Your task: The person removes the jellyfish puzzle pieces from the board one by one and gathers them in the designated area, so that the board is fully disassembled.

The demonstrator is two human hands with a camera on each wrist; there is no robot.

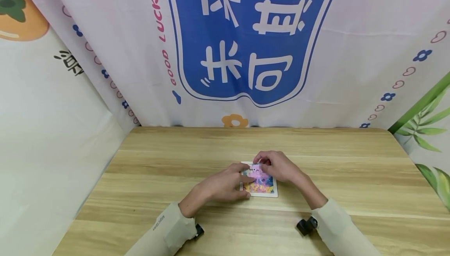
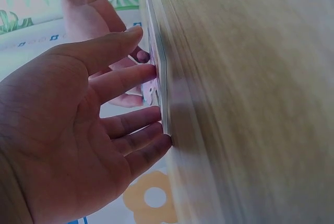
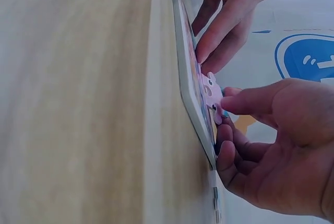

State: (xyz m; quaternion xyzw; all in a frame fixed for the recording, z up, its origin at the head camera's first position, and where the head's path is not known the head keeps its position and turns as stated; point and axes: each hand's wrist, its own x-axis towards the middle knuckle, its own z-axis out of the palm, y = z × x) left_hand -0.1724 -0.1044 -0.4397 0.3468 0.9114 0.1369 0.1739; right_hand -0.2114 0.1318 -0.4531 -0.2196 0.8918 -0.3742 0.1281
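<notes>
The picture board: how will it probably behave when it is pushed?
The picture board looks thin with straight edges, so probably stiff and light. Lying flat on the table, it would likely slide rather than roll.

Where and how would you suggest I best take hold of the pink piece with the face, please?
I'd pinch the pink piece lightly by its raised edge, coming from the right: it looks thin and tilts up off the white-rimmed board, while the left grip covers part of the board's left side.
</notes>
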